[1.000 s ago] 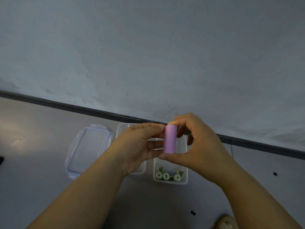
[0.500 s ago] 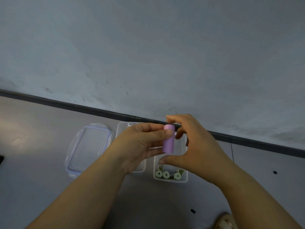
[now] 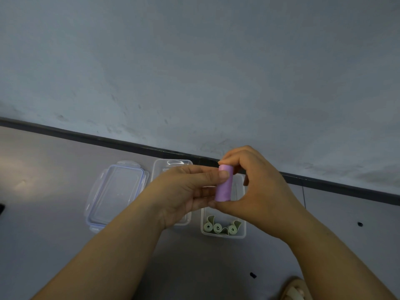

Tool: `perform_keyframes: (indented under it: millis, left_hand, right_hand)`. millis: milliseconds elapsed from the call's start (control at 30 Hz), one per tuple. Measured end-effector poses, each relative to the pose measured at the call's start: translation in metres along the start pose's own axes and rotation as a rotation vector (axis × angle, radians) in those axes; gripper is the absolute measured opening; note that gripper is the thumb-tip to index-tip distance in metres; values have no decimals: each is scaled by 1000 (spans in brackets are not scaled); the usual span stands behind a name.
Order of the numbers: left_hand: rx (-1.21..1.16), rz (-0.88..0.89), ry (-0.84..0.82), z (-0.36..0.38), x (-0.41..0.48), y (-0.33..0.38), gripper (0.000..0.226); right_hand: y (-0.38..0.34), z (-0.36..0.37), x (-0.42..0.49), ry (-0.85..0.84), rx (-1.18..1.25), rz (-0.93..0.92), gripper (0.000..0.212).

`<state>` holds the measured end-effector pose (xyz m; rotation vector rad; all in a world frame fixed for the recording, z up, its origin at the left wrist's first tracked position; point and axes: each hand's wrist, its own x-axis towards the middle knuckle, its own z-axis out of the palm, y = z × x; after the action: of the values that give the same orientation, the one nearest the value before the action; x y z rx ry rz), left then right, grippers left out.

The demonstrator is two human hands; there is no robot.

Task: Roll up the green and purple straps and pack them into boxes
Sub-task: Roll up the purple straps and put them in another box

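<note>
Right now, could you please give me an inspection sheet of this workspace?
Surface: grey floor with a few dark specks.
Job's things: purple roll held upright above the boxes; green rolls standing on end in the right box; left box partly hidden behind a hand, nothing seen in the part that shows.
Clutter: lid lying flat beside the left box; sandal at the bottom edge.
Grips: left hand pinches the purple roll's side; right hand holds it by its two ends, thumb below, finger on top.
Cables: nothing seen.
Surroundings: scuffed wall with a black baseboard.
</note>
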<state>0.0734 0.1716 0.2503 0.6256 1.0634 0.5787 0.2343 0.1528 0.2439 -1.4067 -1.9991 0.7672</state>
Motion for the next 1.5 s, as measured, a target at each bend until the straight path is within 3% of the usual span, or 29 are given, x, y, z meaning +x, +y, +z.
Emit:
perform_keyframes:
  millis: [200,567,833,933,1200,1400,1500]
  left_hand:
    - [-1,29,19,1,-3,2,29]
    - [24,39,14,0,-2,2,27]
    - [93,88,79,-1,-1,0,26]
    - [60,94,65,0,-3,3,15]
    - [121,99,53,2,-3,1,31]
    - [193,131,88,3,-3,2,16]
    - [282,194,135,0,-5,3,19]
  right_hand:
    - [-5,1,2,-88,-37,94,58]
    - [-8,-4,2,-42,-8,85,42]
    - [-8,-2,1,-157,-35,191,64]
    - [-8,-4,1,-113,-49,142,55]
    - [-7,-5,1,-48,-89,126,46]
    - [-10,-3,3,-118,-11,204,54]
    - [-12,-8,4,-161,193,308,64]
